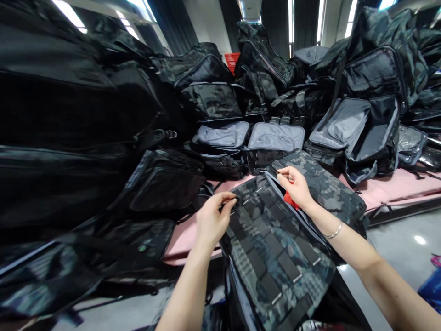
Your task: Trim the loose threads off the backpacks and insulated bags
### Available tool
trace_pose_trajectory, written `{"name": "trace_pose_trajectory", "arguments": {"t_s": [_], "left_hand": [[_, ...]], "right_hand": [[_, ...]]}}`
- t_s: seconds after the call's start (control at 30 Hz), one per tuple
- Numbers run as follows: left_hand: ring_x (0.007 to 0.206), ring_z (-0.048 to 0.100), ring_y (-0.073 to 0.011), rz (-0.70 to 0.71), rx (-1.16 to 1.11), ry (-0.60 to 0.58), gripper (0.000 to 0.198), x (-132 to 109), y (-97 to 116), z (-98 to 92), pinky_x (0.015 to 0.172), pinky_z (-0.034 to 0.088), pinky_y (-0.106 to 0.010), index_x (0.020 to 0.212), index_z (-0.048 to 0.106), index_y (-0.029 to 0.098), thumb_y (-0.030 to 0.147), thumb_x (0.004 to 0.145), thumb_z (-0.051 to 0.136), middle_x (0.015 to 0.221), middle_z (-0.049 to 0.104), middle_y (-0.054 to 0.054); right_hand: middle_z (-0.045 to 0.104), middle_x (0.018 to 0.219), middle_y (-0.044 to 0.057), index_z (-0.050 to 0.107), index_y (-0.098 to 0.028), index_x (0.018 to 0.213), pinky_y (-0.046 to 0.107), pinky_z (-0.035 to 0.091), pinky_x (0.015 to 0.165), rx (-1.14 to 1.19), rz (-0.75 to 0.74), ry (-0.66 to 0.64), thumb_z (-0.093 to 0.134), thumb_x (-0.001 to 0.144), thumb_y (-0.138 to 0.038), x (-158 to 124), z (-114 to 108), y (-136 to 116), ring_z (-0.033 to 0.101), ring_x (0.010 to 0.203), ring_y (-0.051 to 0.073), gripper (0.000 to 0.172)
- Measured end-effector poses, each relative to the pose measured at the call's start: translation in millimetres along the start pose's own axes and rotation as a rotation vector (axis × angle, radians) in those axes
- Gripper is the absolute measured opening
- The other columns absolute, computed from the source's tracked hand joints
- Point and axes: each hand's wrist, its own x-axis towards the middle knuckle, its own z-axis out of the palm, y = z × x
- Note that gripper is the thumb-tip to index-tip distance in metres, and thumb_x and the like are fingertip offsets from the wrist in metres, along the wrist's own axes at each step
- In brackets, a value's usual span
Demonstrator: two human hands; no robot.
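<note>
A dark camouflage backpack [275, 248] with rows of black webbing lies in front of me, its zipped edge partly parted and showing a grey lining. At its upper left corner my left hand [215, 216] is closed, thumb and fingertips pinching the edge. My right hand [292, 186] is closed too, its fingertips pinched at the top of the parted edge; the exact bit between them is too small to make out. Something red [290, 200] shows beneath the right palm, mostly hidden. Behind the right hand lies a flat camouflage panel [320, 181], and whether it belongs to the same backpack is unclear.
Camouflage bags are heaped behind, several unzipped, including a grey-lined bag [372, 133] at right. Large black bags [62, 115] rise close on the left. Pink-covered table surface [396, 188] shows between bags. A red sign [232, 60] stands at the back.
</note>
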Motion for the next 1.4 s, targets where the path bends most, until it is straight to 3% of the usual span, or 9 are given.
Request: {"name": "trace_pose_trajectory", "arguments": {"t_s": [0.27, 0.37, 0.47, 0.6, 0.73, 1.0, 1.17, 1.23, 1.4], "left_hand": [[0.065, 0.058, -0.0216, 0.138, 0.297, 0.08, 0.016, 33.9, -15.6, 20.8, 0.058, 0.043, -0.031, 0.078, 0.068, 0.023, 0.03, 0.077, 0.054, 0.071, 0.065, -0.005], [0.076, 0.06, -0.024, 0.193, 0.301, 0.122, 0.019, 22.4, 5.3, 19.1, 0.068, 0.045, -0.035, 0.087, 0.067, 0.022, 0.032, 0.082, 0.051, 0.082, 0.067, -0.007], [0.081, 0.062, -0.0221, 0.274, 0.145, -0.005, 0.019, -2.2, 35.9, 14.3, 0.075, 0.048, -0.033, 0.089, 0.065, 0.023, 0.033, 0.085, 0.049, 0.087, 0.069, -0.005], [0.075, 0.065, -0.0171, 0.313, -0.049, -0.283, 0.019, -43.5, 65.7, 11.7, 0.069, 0.05, -0.026, 0.09, 0.063, 0.024, 0.035, 0.086, 0.048, 0.084, 0.07, -0.001], [0.075, 0.067, -0.0158, 0.279, -0.079, -0.462, 0.02, -78.5, 77.5, 13.0, 0.066, 0.052, -0.024, 0.09, 0.064, 0.024, 0.035, 0.087, 0.047, 0.085, 0.071, -0.001], [0.076, 0.065, -0.0156, 0.215, -0.053, -0.67, 0.018, -123.7, 109.1, 13.5, 0.068, 0.052, -0.026, 0.086, 0.062, 0.023, 0.026, 0.087, 0.045, 0.083, 0.068, -0.001], [0.075, 0.063, -0.0196, 0.184, 0.032, -0.818, 0.017, -142.4, 122.4, 11.5, 0.068, 0.049, -0.033, 0.081, 0.061, 0.023, 0.027, 0.087, 0.045, 0.081, 0.066, -0.002], [0.076, 0.062, -0.02, 0.175, 0.033, -0.82, 0.017, -145.9, 121.0, 10.7, 0.069, 0.048, -0.034, 0.082, 0.06, 0.022, 0.028, 0.087, 0.045, 0.082, 0.065, -0.003], [0.08, 0.062, -0.0197, 0.19, 0.003, -0.822, 0.014, -151.4, 115.3, 6.4, 0.072, 0.046, -0.033, 0.089, 0.06, 0.023, 0.029, 0.087, 0.047, 0.085, 0.066, -0.003]], "right_hand": [[0.06, 0.076, 0.001, 0.058, -0.019, 0.09, 0.028, 0.047, 0.069, -0.129, 0.184, 0.067, 0.06, 0.074, -0.045, -62.4, -106.5, -7.3, 0.056, 0.069, 0.013, 0.03], [0.065, 0.093, 0.005, 0.061, -0.019, 0.094, 0.033, 0.046, 0.083, -0.21, 0.268, 0.043, 0.066, 0.071, -0.04, -101.4, -136.0, -0.1, 0.061, 0.086, 0.017, 0.031], [0.068, 0.095, 0.007, 0.064, -0.019, 0.092, 0.036, 0.047, 0.085, -0.24, 0.343, -0.017, 0.068, 0.069, -0.037, -138.7, -149.7, 6.5, 0.063, 0.09, 0.02, 0.03], [0.07, 0.094, 0.007, 0.068, -0.021, 0.095, 0.035, 0.049, 0.079, -0.345, 0.394, -0.123, 0.066, 0.072, -0.033, -174.4, -147.8, 12.9, 0.064, 0.085, 0.021, 0.026], [0.071, 0.093, 0.004, 0.069, -0.022, 0.096, 0.033, 0.049, 0.077, -0.459, 0.355, -0.136, 0.064, 0.076, -0.03, -181.3, -136.3, 13.5, 0.065, 0.082, 0.02, 0.022], [0.071, 0.097, 0.003, 0.068, -0.024, 0.098, 0.028, 0.046, 0.081, -0.781, 0.127, -0.197, 0.061, 0.081, -0.032, -119.1, -90.5, -4.2, 0.065, 0.09, 0.019, 0.021], [0.071, 0.089, 0.004, 0.069, -0.022, 0.091, 0.028, 0.043, 0.071, -0.99, 0.151, -0.253, 0.059, 0.08, -0.033, -79.7, -60.9, 3.7, 0.064, 0.084, 0.021, 0.018], [0.069, 0.077, 0.003, 0.069, -0.021, 0.082, 0.026, 0.041, 0.065, -0.934, 0.201, -0.264, 0.057, 0.079, -0.029, -69.9, -59.5, 14.3, 0.062, 0.074, 0.019, 0.015], [0.054, 0.056, -0.003, 0.063, -0.014, 0.063, 0.021, 0.034, 0.055, -0.474, 0.348, -0.298, 0.058, 0.072, -0.035, -60.6, -70.9, 42.3, 0.048, 0.055, 0.01, 0.023]]}}
